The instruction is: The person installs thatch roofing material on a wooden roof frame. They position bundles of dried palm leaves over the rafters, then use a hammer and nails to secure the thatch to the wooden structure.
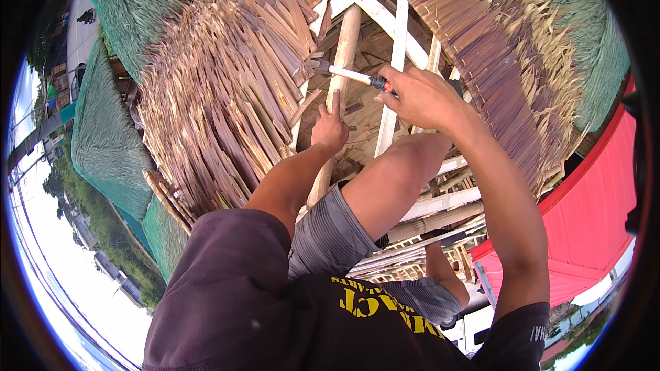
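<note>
Shirt (pixel 234 288), dark with yellow lettering, fills the bottom of this round, downward view; beyond it come the wearer's grey striped shorts (pixel 323 233) and one bent, bare leg (pixel 395 172), its knee raised between the two arms. The right hand (pixel 423 99) is closed around the dark and red grip of a hammer (pixel 349 74). The hammer's pale shaft points left across a bamboo pole (pixel 349 34), and its metal head is next to the edge of the thatch on the left. Just below the hammer, the left hand (pixel 331 130) is at the same pole, forefinger stretched along it and the other fingers curled; whether it holds anything small cannot be told. White slats (pixel 388 124) run beside the pole and cross near its top, with a brown, patchy panel (pixel 368 51) showing underneath. Dry brown left thatch (pixel 227 96) slopes away on one side, and right thatch (pixel 502 62), in neater overlapping strips, on the other. Farther out are green shaggy roofs (pixel 110 137) at the left and upper right, and a bright red roof (pixel 591 199) at the right. Farthest, at the left, are trees (pixel 103 220), overhead wires (pixel 41 261) and a glaring white sky.
</note>
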A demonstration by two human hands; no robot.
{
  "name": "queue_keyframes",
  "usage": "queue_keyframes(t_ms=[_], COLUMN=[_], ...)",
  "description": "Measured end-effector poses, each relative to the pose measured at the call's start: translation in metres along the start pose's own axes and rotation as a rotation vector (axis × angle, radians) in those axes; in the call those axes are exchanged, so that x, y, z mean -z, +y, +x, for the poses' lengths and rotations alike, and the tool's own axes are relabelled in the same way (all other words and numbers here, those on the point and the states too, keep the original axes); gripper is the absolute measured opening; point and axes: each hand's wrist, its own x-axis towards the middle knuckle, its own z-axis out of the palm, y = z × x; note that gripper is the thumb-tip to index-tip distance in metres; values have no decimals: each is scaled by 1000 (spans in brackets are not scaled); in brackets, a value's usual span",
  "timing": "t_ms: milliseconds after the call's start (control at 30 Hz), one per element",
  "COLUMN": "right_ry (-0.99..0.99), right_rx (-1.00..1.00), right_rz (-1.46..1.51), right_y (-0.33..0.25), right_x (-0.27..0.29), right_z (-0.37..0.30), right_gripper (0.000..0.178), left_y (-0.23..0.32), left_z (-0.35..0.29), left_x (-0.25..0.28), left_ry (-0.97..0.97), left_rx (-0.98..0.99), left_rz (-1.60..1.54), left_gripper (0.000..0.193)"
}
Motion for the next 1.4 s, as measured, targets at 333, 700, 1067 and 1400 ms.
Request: queue_keyframes(t_ms=[333, 700, 1067, 1400], right_ry=[193, -120, -156, 526], right_rx=[96, 313, 482, 468], right_rz=[113, 58, -68, 127], right_y=[-153, -380, -426, -413], right_x=[-32, -120, -153, -126], right_z=[-106, -90, -106, -116], right_gripper=[31, 29, 34, 27], left_y=[-82, -382, -437, -292], left_z=[-23, -318, -408, -396], left_x=[77, 155, 71, 302], left_ry=[-31, 1067, 574, 712], left_rx=[-599, 268, 439, -171], left_rz=[-69, -454, -304, 281], left_gripper=[44, 28, 72, 55])
